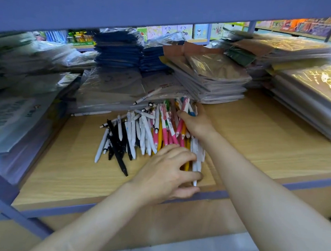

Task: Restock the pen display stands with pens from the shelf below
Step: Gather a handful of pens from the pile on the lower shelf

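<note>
Pens [138, 133] heaped loose on the shelf [259, 145], before wrapped stacks [214, 83]; left hand [166, 171] curls round their near ends, right hand [196, 123] clasps the far ends; print too blurred to read

A loose heap of pens [150, 132] lies on the wooden shelf [66, 168] near its front edge, most of them pointing front to back. Black and white ones lie at the left, white in the middle, and pink, yellow and patterned ones at the right.
</note>
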A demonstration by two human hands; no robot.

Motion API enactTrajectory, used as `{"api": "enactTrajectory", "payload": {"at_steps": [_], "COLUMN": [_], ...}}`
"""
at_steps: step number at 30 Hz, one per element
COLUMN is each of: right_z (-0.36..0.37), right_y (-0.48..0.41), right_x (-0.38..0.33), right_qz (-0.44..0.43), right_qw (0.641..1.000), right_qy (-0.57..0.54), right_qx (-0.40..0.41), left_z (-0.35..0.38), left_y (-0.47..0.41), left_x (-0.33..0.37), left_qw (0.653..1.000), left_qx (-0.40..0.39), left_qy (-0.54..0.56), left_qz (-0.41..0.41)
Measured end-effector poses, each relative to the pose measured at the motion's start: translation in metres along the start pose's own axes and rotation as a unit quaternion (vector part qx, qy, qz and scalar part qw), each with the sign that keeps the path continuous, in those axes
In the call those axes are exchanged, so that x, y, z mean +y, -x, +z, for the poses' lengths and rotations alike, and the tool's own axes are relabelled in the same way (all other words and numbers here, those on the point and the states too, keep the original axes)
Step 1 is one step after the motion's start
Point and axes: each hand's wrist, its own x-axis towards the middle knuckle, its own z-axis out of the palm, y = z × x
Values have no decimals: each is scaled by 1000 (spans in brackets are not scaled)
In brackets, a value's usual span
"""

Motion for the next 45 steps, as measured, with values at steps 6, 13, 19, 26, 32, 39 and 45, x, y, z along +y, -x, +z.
{"api": "enactTrajectory", "payload": {"at_steps": [6,13,19,26,32,39,45], "right_z": [-6,-16,-25,-8,-11,-33,-45], "right_y": [12,24,44,51,38,29,27], "right_x": [18,25,33,32,29,18,28], "right_qz": [-22,-30,12,-25,-17,38,105], "right_qw": [998,994,971,962,969,985,960], "right_qy": [34,50,216,227,199,143,-226], "right_qx": [56,92,97,154,148,89,125], "left_z": [0,8,5,14,19,18,3], "left_y": [-3,-23,-21,-31,-38,-47,-47], "left_x": [-3,-6,9,16,21,31,41], "left_qw": [996,989,951,934,934,937,930], "left_qx": [51,79,100,50,55,45,-30], "left_qy": [13,-47,-70,-106,-101,-89,-76], "left_qz": [-76,-119,-285,-339,-339,-335,-359]}}
